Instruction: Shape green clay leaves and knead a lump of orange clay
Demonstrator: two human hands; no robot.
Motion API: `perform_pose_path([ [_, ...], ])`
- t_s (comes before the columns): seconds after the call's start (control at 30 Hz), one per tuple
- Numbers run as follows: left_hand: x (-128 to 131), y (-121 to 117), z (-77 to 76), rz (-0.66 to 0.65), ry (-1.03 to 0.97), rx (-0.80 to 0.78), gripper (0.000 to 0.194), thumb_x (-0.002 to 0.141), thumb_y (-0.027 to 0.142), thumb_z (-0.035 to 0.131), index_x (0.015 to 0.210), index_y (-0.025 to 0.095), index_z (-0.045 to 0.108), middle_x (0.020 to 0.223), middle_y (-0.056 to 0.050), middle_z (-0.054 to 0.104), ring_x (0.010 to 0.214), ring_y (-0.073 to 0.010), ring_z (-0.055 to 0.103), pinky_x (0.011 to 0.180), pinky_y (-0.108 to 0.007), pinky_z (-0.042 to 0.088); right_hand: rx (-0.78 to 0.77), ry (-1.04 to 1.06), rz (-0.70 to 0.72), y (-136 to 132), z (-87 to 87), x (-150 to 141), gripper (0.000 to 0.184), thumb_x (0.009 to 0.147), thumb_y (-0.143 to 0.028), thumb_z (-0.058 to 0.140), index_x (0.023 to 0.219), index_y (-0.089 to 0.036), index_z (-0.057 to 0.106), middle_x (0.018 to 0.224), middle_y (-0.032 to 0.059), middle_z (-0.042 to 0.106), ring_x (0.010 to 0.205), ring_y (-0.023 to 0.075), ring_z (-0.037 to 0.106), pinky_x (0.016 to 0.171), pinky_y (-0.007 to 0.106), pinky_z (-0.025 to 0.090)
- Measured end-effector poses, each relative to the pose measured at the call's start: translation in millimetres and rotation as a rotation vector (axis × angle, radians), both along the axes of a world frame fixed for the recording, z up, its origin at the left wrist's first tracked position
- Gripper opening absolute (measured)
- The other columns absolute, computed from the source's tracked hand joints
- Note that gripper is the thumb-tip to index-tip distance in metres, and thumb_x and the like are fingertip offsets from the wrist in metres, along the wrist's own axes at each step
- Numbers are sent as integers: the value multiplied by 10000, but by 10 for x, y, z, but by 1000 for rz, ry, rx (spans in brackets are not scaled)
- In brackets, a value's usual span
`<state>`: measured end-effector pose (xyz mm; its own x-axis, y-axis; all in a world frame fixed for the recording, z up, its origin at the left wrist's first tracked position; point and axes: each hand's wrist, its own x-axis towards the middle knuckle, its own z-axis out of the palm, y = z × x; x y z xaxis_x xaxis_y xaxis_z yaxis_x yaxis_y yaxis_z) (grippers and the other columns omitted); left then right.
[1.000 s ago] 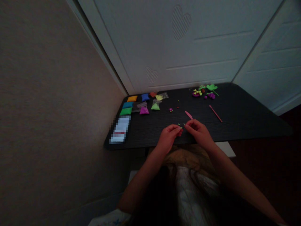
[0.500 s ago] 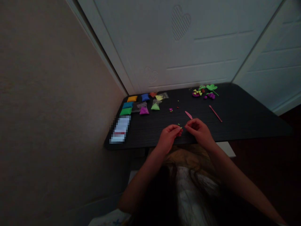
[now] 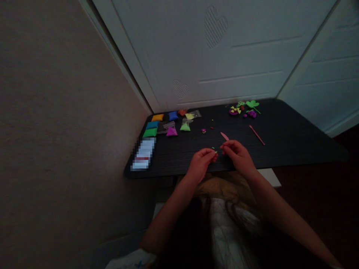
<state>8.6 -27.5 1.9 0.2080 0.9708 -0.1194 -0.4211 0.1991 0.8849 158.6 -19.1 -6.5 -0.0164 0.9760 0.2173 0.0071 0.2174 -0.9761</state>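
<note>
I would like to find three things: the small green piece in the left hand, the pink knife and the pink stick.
Held green piece [image 3: 216,152]: head view, its exposed end.
Pink knife [image 3: 224,136]: head view, middle of its visible blade.
Pink stick [image 3: 257,135]: head view, middle of its shaft.

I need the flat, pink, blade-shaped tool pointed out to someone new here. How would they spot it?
On the dark wood-grained tabletop, find the person's right hand near the front edge. Just beyond it lies the flat, pink, blade-shaped tool. Its broader shape sets it apart from the long, slim pink rod farther right.
</note>
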Motion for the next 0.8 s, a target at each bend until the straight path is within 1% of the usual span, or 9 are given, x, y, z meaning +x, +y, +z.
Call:
perform_pose_path([
  [0.07, -2, -2, -2, -1, 0, 2, 109, 668, 236, 659, 701, 135, 633, 693, -10, 607, 649, -85, 521, 678, -242, 383, 2, -11, -10, -3, 0, 1, 172, 786, -359, 541, 897, -227, 543, 764, -10, 565, 674, 118, 513, 655, 274, 406],
  [0.17, -1, -6, -5, -3, -9, 10, 103, 671, 234, 660, 701, 139, 635, 686, -5, 601, 655, -85, 522, 679, -239, 384, -7, -40, -22, -10, 6, 4, 168, 794, -363, 531, 903, -237, 545, 651, -34, 478, 603, 111, 451, 566, 255, 354],
  [0.23, -1, -7, -4, -6, -11, 13, 102, 673, 234, 660, 703, 139, 635, 687, -4, 600, 660, -85, 523, 677, -237, 385, -11, -30, -20, -14, 10, 4, 167, 786, -358, 545, 904, -240, 546, 617, -46, 433, 560, 102, 407, 525, 248, 315],
  [0.3, -1, -7, 1, -9, -10, 15, 102, 674, 233, 660, 702, 138, 634, 687, -4, 599, 662, -85, 522, 675, -236, 385, -11, 2, -9, -17, 11, 1, 176, 773, -346, 567, 911, -240, 542, 610, -53, 424, 548, 97, 397, 520, 243, 306],
  [0.4, -3, -6, 7, -9, -14, 16, 100, 676, 233, 658, 699, 139, 632, 686, -1, 598, 656, -83, 519, 671, -235, 384, -7, 36, -1, -15, 8, -11, 212, 746, -327, 603, 926, -238, 537, 656, -45, 479, 600, 101, 453, 572, 245, 356],
  [0.5, -5, -4, 7, -10, -19, 12, 99, 676, 229, 657, 706, 138, 632, 692, -2, 600, 655, -82, 521, 674, -236, 385, -11, 69, 10, -10, -1, -22, 240, 717, -308, 639, 925, -238, 544, 759, -24, 560, 722, 116, 530, 690, 264, 412],
  [0.63, -4, -2, -4, -12, -26, 9, 98, 678, 224, 654, 709, 134, 628, 698, -7, 605, 662, -85, 527, 680, -238, 390, -38, 105, 61, -4, -8, -20, 234, 743, -305, 617, 953, -229, 549, 898, 17, 630, 845, 131, 575, 811, 302, 423],
  [0.73, -4, -2, -6, -17, -25, 11, 101, 684, 228, 651, 712, 134, 626, 703, -6, 606, 666, -85, 529, 683, -237, 390, -34, 70, 57, -7, 4, -13, 234, 769, -337, 582, 968, -219, 550, 907, 29, 637, 815, 134, 580, 797, 317, 434],
  [0.8, -4, -4, -1, -13, -14, 13, 103, 683, 231, 651, 709, 134, 626, 696, -2, 601, 662, -83, 526, 683, -236, 389, -28, 29, 45, -10, 18, -11, 233, 786, -356, 552, 971, -214, 554, 846, 20, 627, 761, 129, 568, 753, 307, 435],
])
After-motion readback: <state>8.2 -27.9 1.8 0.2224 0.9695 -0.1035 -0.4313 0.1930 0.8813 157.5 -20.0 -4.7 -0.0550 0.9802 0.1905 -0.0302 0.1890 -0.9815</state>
